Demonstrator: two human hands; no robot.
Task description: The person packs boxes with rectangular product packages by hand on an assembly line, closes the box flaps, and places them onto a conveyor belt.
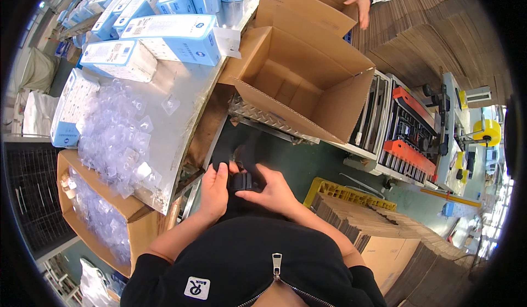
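Observation:
In front of my waist, both hands are closed on a black strap with a buckle [240, 183]. My left hand [216, 190] pinches the strap on the left side of the buckle. My right hand [272, 189] grips its right side between thumb and fingers. Part of the strap beyond the fingers is blurred. Past my hands stands an open, bare-bottomed cardboard box [285, 85], touched by neither hand. To the left, a heap of clear plastic pieces [115, 137] lies on the metal table [189, 96].
Blue-and-white cartons [170, 38] line the table's far side. A cardboard box of plastic pieces [101, 219] stands at left. A roller conveyor with a taping machine [411, 131] lies right. Flattened cardboard [357, 219] sits near a yellow crate [315, 189]. Another person's hand [360, 8] touches a far box.

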